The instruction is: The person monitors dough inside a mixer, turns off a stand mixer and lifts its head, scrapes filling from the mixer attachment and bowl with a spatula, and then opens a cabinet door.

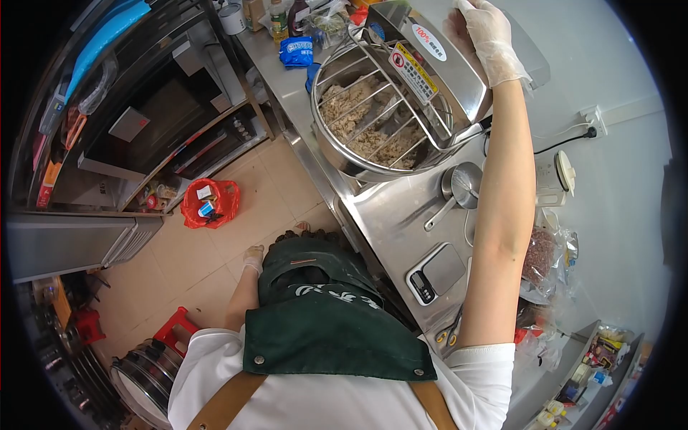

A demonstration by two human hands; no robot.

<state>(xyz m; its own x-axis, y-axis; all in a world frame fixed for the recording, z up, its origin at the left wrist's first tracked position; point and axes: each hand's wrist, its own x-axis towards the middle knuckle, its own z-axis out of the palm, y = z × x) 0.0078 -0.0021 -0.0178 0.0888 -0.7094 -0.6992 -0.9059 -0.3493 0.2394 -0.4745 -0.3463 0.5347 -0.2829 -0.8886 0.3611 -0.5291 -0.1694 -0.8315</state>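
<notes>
Dough (340, 118), pale brown and crumbly, lies in the steel bowl (333, 154) of the mixer (459, 61) at the upper middle of the frame, under a wire guard (351, 132) that spans the bowl's mouth. The right hand (491, 36), in a clear glove, is raised at the top right of the mixer, at the far side of its shiny head; its fingers are partly hidden, so whether they press, pinch or merely rest there I cannot tell. The left hand (252, 259), also gloved, hangs low beside the apron (326, 326), left of the middle, nearest to the apron's edge; it is too small and blurred to tell how its fingers lie, and nothing shows in its grasp. To work well here, I would judge it best to steady the right hand against the mixer's outer casing, keep the fingers and the loose glove cuff away from the bars, and keep the guard down while anything turns. Watching the dough through the bars should show whether dry crumbs cling to the bowl's wall. The pan (466, 185) and scale (436, 274), right of centre on the steel counter (383, 222), sit clear of the bowl.
</notes>
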